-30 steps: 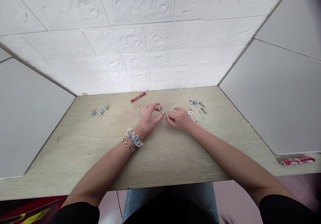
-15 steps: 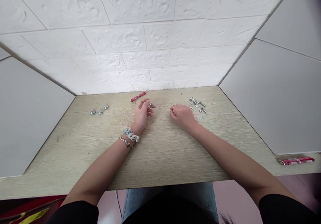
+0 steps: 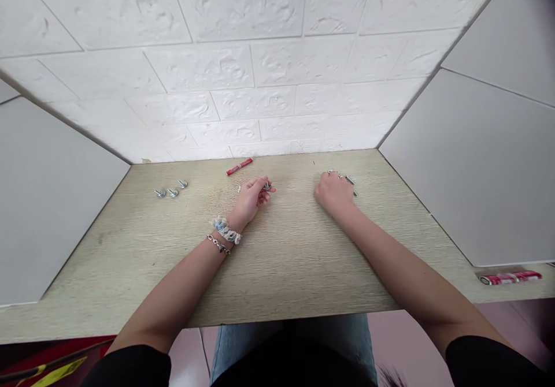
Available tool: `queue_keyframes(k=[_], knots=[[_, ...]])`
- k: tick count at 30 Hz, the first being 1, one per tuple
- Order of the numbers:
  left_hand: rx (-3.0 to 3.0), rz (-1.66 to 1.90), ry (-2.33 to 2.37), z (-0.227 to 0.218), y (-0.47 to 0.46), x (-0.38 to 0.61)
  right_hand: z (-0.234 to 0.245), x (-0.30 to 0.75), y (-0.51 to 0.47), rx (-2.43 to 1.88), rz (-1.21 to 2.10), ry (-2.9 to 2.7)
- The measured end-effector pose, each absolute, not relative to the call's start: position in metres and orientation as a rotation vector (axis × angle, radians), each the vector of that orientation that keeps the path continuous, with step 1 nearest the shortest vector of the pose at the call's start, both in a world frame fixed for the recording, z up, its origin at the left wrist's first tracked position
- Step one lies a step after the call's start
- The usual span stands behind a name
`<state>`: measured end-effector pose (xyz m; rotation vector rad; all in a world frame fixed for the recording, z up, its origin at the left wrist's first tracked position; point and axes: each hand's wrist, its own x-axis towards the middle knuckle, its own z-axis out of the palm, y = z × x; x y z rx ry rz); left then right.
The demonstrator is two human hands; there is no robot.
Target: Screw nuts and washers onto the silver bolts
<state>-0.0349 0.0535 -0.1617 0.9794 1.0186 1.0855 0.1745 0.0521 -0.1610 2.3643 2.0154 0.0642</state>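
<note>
Over the surface (image 3: 281,260), the left hand (image 3: 248,201) pinches a bolt (image 3: 267,186), probably light and rigid, best held by its head; the right hand (image 3: 335,193) hides its grip, state unclear.

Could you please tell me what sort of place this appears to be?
Probably an indoor work nook: a pale wood-grain tabletop stands against a white brick-patterned wall, and three silvery metal bolts lie towards its left side.

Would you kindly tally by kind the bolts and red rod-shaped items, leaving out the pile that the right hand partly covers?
Bolts: 4 (3 lying at left, plus the held bolt in the left hand)
Red rod-shaped items: 2
Total: 6
</note>
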Motion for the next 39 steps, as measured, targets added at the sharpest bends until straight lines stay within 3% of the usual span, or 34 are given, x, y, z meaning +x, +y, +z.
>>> queue_keyframes(k=[15,34,37,39], knots=[[1.102,0.979,1.124,-0.166,0.054,-0.031,-0.187,0.174,0.064,2.098,-0.151,2.758],[1.521,0.801,1.204,-0.177,0.059,-0.030,-0.177,0.177,0.062,2.208,-0.064,2.639],[1.597,0.795,1.207,-0.176,0.058,-0.030,-0.179,0.172,0.060,2.242,-0.269,2.825],[1.690,0.780,1.211,-0.175,0.057,-0.030,-0.180,0.165,0.057,2.312,-0.606,2.959]])
